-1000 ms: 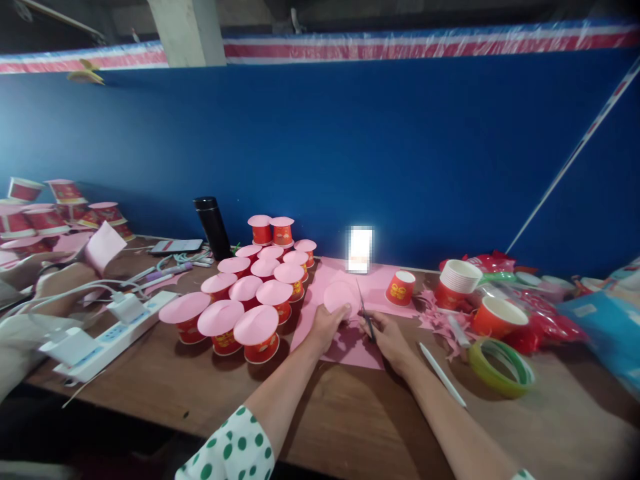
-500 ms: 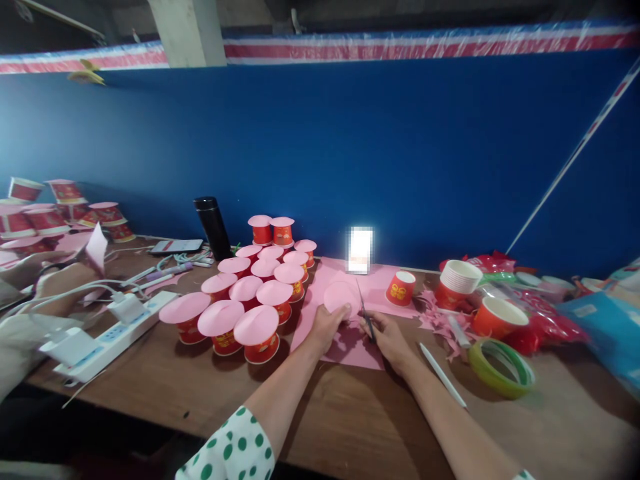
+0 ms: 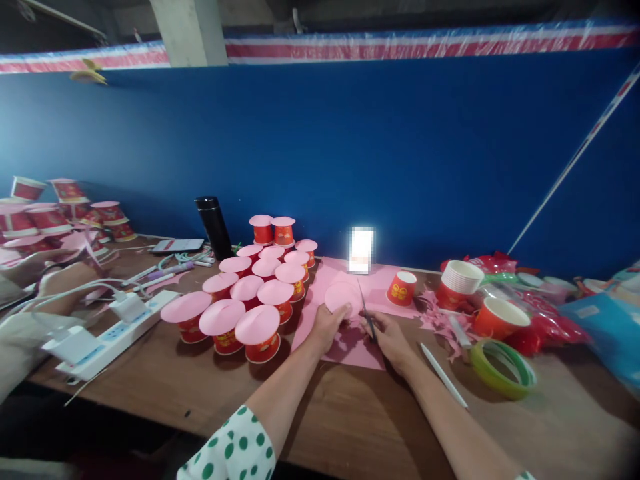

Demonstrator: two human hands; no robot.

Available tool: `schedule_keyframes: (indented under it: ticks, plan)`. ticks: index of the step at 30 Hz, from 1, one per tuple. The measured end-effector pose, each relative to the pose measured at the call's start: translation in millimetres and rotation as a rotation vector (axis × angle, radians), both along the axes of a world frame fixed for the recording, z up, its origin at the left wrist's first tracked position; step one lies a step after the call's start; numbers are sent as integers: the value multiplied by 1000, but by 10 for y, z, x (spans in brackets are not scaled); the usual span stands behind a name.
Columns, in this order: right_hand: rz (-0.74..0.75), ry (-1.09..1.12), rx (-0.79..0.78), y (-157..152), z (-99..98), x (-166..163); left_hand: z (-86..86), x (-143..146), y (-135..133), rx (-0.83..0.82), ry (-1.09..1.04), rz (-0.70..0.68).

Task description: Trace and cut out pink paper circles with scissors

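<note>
A round pink paper disc [image 3: 342,298] is pinched in my left hand [image 3: 328,328], thumb on top. Close by on the right, my right hand [image 3: 389,339] is closed around scissors [image 3: 367,317], whose blades point away from me beside the disc's right edge. Both hands are over a larger pink paper sheet [image 3: 311,327] lying on the table. Just past the sheet's right side stands an upside-down red paper cup [image 3: 401,291] with gold print. To the left are several upturned red cups [image 3: 263,351], each topped with a pink paper disc [image 3: 257,325].
Right of my hands lie pink scraps [image 3: 439,313], a white pen [image 3: 444,377], a tape roll [image 3: 503,367] and stacked cups [image 3: 459,283]. On the left are a power strip [image 3: 127,333], a black bottle [image 3: 214,228] and another person's hand [image 3: 70,283].
My hands, the disc and the scissors hold nearly the same position. At the far left, the pink paper near the other person's hand has shifted. The view has moved very slightly.
</note>
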State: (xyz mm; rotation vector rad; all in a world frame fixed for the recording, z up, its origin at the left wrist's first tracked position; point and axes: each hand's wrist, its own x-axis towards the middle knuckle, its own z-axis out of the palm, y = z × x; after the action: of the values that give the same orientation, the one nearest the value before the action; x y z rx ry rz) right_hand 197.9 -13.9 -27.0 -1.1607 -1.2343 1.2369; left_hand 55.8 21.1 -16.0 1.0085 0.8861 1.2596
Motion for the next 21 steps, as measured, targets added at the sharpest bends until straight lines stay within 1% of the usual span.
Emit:
schedule_keyframes:
  ticks: [9, 12, 17, 21]
  plan:
    - [-26, -11, -11, -12, 52, -24, -1, -1, -2, 8, 10, 8]
    - [-22, -15, 10, -16, 61, -24, -42, -5, 11, 29, 30, 13]
    - [-28, -40, -5, -13, 57, -13, -138, -6, 56, 72, 10, 20]
    - [-10, -31, 2, -10, 40, -9, -132, 1, 63, 57, 17, 18]
